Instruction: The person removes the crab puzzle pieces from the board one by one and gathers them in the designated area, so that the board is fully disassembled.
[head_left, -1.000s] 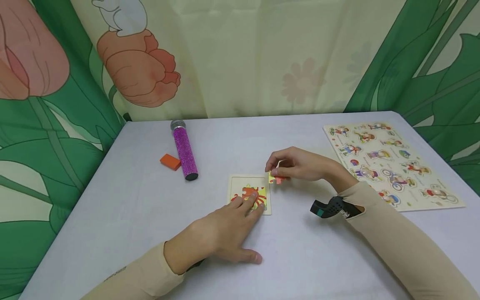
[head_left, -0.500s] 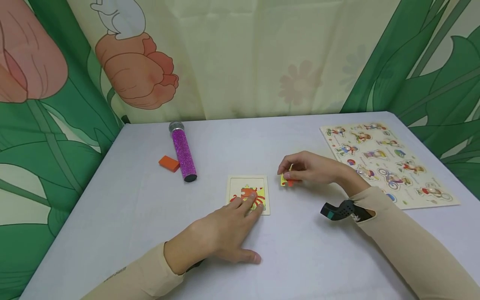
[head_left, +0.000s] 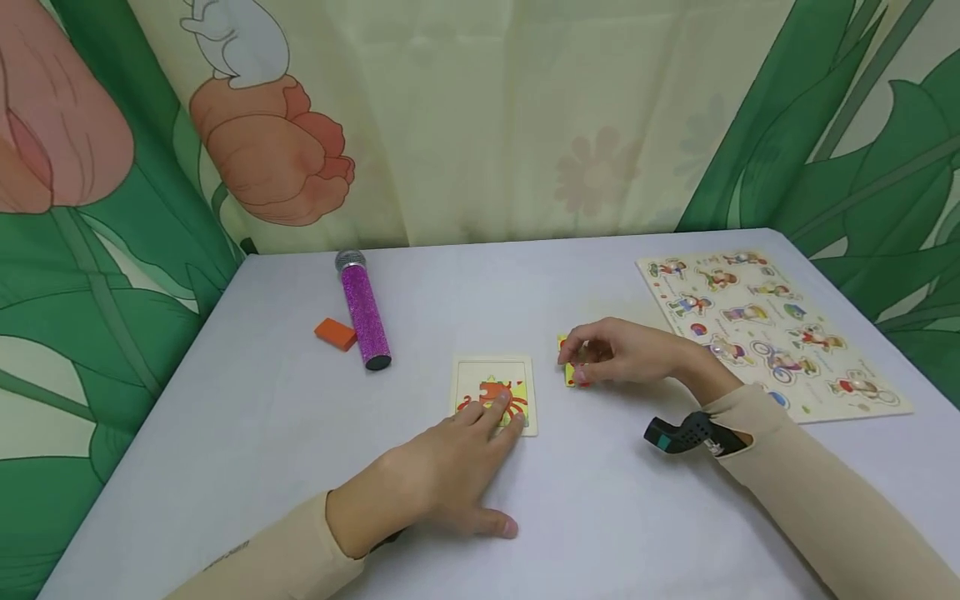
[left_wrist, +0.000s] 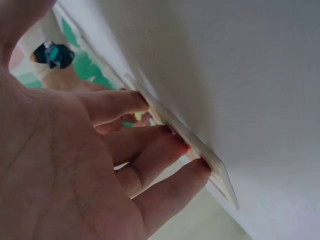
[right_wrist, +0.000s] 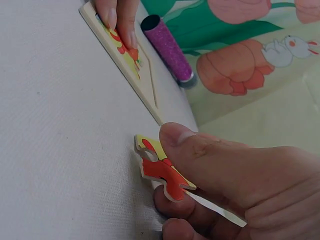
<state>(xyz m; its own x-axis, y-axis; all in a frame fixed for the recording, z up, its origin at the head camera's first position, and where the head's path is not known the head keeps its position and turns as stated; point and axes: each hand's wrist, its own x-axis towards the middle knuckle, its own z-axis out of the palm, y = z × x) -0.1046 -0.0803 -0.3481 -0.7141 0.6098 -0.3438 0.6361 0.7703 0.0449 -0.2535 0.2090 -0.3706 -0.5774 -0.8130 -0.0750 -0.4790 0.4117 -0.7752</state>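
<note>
In the head view my left hand [head_left: 442, 467] rests its fingertips on a small square wooden puzzle board [head_left: 468, 367]. Joined red-and-yellow pieces [head_left: 517, 396] fill part of its recess, partly covered by those fingers. The left wrist view shows the fingers nearly straight, touching the board [left_wrist: 220, 172] from above. Right of the board, my right hand [head_left: 626, 350] pinches a jigsaw piece [head_left: 570, 375] between thumb and fingers. That puzzle piece [right_wrist: 167, 175], yellow and red with a knobbed edge, is tilted just over the cloth in the right wrist view; the thumb hides part of it.
A glittery purple microphone [head_left: 365, 312] lies at the back left, with an orange block [head_left: 335, 334] beside it. A large picture puzzle board [head_left: 757, 312] lies at the right of the white-covered table [head_left: 247, 433]. A printed curtain [head_left: 450, 125] hangs behind.
My right hand has moved right, away from the small board's edge, with the puzzle piece, which now sits turned in the fingers. My left hand has stayed on the board.
</note>
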